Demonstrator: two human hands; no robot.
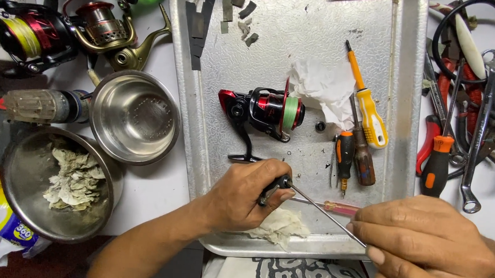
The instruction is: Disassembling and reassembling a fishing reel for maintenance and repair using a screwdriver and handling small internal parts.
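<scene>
Rod [327, 216], thin bright metal, runs between both hands: the left hand [245, 196] has its fingers [275, 196] clamped on a small black knob [282, 182] at one end, the right hand [425, 246] pinches the other. Beneath the fingers lies a crumpled rag [280, 227] on a dimpled metal tray [295, 25]. Beyond them sit a red-black reel [265, 109], white tissue [320, 87] and screwdrivers [363, 113]; steel bowls [133, 116] stand leftward.

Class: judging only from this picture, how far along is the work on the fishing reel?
Done: red-and-black reel lies on the metal tray, screwdrivers out. In hand: left hand grips a small black part on a thin rod steadied by the right hand. Left: that part remains off the reel.
</scene>
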